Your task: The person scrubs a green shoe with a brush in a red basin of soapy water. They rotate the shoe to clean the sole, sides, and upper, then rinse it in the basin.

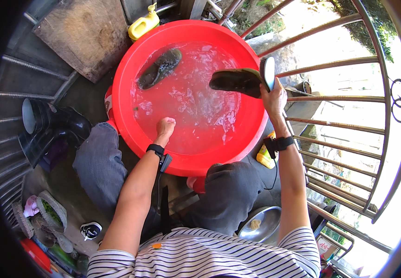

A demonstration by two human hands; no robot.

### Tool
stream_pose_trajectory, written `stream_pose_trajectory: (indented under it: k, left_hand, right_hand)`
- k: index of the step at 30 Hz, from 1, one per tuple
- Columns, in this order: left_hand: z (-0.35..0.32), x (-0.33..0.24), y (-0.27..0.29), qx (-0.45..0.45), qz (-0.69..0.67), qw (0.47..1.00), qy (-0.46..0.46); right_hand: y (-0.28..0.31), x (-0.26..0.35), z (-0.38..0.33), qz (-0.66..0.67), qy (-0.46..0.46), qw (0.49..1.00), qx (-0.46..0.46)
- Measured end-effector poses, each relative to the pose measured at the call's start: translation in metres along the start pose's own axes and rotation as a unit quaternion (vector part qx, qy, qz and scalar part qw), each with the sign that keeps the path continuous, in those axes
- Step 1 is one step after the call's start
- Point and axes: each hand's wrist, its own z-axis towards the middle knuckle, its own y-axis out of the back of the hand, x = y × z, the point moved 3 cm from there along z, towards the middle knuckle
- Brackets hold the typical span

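Striped cloth of the wearer's shirt (228, 255) lies nearest, with a round red tub (122, 99) of cloudy water beyond the knees. Work looks partway along: one dark, shoe-shaped piece (158, 69) lies in the water near the tub's far-left edge, while a similar dark piece (233, 82) is raised above the water by the right edge. Neither has been set down outside the tub, so both seem unfinished; whether any dirt remains on them cannot be told.

The right hand (273, 98) grips the raised piece at its right end, together with a white-faced oval item (269, 72), perhaps a brush or a pale sole. The left hand (164, 127) hangs over the tub's near-left part, fingers curled, with nothing visible in it.

The raised piece is long, flattish and rounded at its free end, almost black with an olive tinge. The one in the water looks glossy and mottled.
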Motion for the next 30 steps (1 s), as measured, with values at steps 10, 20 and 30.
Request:
stream_pose_trajectory:
  k: [10, 20, 30]
  left_hand:
    - [0.007, 0.025, 0.001, 0.031, -0.069, 0.995, 0.07]
    - [-0.003, -0.03, 0.022, -0.081, -0.123, 0.989, -0.012]
    - [-0.008, -0.068, 0.025, -0.008, 0.151, 0.978, -0.146]
  right_hand:
    - [-0.158, -0.1, -0.042, 0.109, -0.138, 0.976, 0.129]
    - [-0.279, -0.01, -0.138, 0.322, -0.299, 0.788, 0.432]
    - [-0.27, -0.005, -0.097, 0.285, -0.242, 0.827, 0.42]
